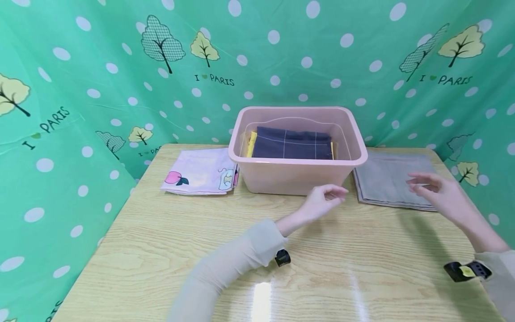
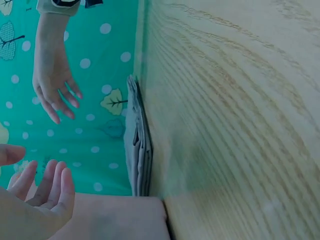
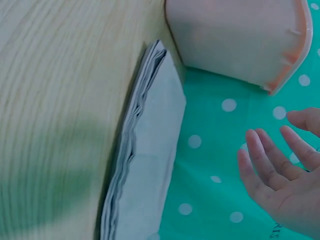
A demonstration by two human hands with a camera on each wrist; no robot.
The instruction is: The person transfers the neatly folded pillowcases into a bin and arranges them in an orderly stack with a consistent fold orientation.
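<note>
A folded grey cloth (image 1: 390, 176) lies flat on the table to the right of a pink plastic bin (image 1: 289, 176). Over its right part hovers my right hand (image 1: 436, 190), fingers loosely bent and holding nothing; the right wrist view shows this hand (image 3: 285, 175) apart from the cloth (image 3: 150, 150). My left hand (image 1: 322, 201) is in front of the bin's lower right, its relaxed fingers pointing right with nothing in them. Inside the bin rests a folded dark blue cloth (image 1: 289, 143) with thin white lines, with yellow fabric (image 1: 251, 144) showing at its sides.
Left of the bin lies a folded pale pink cloth (image 1: 201, 172) printed with a peach. The wooden table (image 1: 161, 250) backs onto a green dotted curtain (image 1: 257, 58), which also hangs along the left and right sides.
</note>
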